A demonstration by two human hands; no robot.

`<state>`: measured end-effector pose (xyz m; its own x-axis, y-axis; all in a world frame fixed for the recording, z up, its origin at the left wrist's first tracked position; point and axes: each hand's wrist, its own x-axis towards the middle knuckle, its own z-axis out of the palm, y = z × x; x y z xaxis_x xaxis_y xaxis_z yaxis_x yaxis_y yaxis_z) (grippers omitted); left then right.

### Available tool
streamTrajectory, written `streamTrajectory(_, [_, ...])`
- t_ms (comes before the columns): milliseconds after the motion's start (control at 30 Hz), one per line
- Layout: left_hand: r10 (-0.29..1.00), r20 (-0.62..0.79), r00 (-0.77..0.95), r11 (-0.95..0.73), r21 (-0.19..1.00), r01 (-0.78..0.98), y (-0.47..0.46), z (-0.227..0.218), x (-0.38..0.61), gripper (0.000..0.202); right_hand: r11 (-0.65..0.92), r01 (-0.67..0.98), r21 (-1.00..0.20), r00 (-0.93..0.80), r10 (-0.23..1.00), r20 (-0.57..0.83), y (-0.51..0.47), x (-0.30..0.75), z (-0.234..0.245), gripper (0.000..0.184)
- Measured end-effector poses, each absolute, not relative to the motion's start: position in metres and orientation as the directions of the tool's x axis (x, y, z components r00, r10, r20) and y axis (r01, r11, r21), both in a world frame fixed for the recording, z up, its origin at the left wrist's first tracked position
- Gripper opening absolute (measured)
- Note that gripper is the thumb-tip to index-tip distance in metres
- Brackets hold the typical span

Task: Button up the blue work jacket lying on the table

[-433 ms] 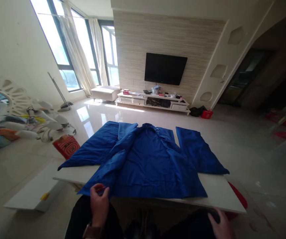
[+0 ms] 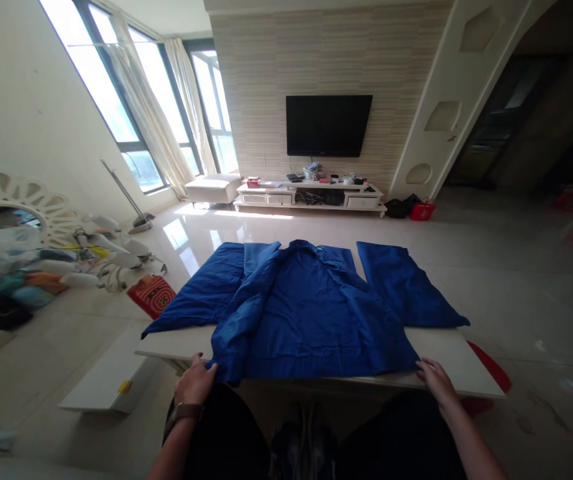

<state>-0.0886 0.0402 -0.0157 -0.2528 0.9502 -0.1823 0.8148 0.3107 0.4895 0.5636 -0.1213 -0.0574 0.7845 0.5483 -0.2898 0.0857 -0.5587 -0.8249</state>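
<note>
A blue padded jacket (image 2: 306,313) lies spread on a white table (image 2: 446,363), its sleeves stretched out to both sides. My left hand (image 2: 195,383) is closed on the jacket's lower left hem corner at the table's front edge. My right hand (image 2: 434,380) lies at the lower right hem corner with fingers stretched flat on the table, touching the cloth's edge. A watch sits on my left wrist.
A white board (image 2: 101,383) lies on the floor left of the table. Clutter and a round mirror (image 2: 11,220) line the left wall. A red bag (image 2: 151,293) lies on the floor. A TV (image 2: 329,125) hangs above a low cabinet (image 2: 311,197) at the far wall.
My right hand has come up from below the table edge to the jacket's right hem corner. My left hand has pulled the left hem inward. The view has shifted slightly back.
</note>
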Motion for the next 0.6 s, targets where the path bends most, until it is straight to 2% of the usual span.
streamTrajectory(67, [0.978,-0.123,-0.171,0.21,0.501,0.84,0.029,-0.013,-0.072,0.049,-0.668,0.271,-0.693,0.808,0.55,-0.214,-0.125,0.566,-0.062,0.072])
streamTrajectory(133, [0.986,-0.034,-0.162,0.154,0.55,0.821,0.024,-0.009,-0.058,0.044,-0.75,0.403,-0.525,0.804,0.564,-0.189,-0.13,0.565,-0.066,0.071])
streamTrajectory(233, [0.916,0.177,-0.361,0.154,0.674,0.722,0.023,0.002,-0.034,0.038,-0.759,0.523,-0.387,0.758,0.622,-0.197,-0.135,0.561,-0.067,0.068])
streamTrajectory(300, [0.847,0.328,-0.418,0.049,0.735,0.677,0.023,0.01,-0.008,0.033,-0.727,0.598,-0.337,0.722,0.671,-0.166,-0.136,0.556,-0.066,0.065])
streamTrajectory(333, [0.851,0.384,-0.357,-0.052,0.739,0.672,0.023,0.013,0.009,0.029,-0.713,0.626,-0.314,0.709,0.689,-0.151,-0.136,0.553,-0.066,0.065])
streamTrajectory(367, [0.878,0.426,-0.22,-0.182,0.721,0.669,0.022,0.016,0.027,0.026,-0.701,0.649,-0.296,0.697,0.704,-0.138,-0.136,0.55,-0.066,0.065])
streamTrajectory(400, [0.907,0.421,0.007,-0.326,0.691,0.645,0.021,0.018,0.047,0.026,-0.693,0.666,-0.278,0.689,0.713,-0.127,-0.135,0.547,-0.065,0.065])
streamTrajectory(433, [0.891,0.365,0.269,-0.452,0.668,0.592,0.019,0.018,0.066,0.031,-0.686,0.678,-0.262,0.683,0.72,-0.117,-0.135,0.544,-0.065,0.065])
streamTrajectory(467, [0.817,0.263,0.513,-0.542,0.653,0.528,0.017,0.017,0.083,0.041,-0.679,0.69,-0.25,0.676,0.728,-0.112,-0.134,0.542,-0.064,0.065])
streamTrajectory(500, [0.721,0.151,0.676,-0.588,0.651,0.481,0.016,0.014,0.097,0.051,-0.673,0.699,-0.241,0.669,0.735,-0.109,-0.133,0.54,-0.063,0.065])
streamTrajectory(567, [0.625,0.006,0.78,-0.605,0.635,0.48,0.012,0.002,0.114,0.067,-0.673,0.703,-0.232,0.668,0.736,-0.11,-0.132,0.538,-0.063,0.065])
streamTrajectory(600, [0.643,-0.021,0.765,-0.596,0.614,0.518,0.01,-0.007,0.116,0.072,-0.679,0.697,-0.231,0.673,0.73,-0.116,-0.132,0.539,-0.063,0.065])
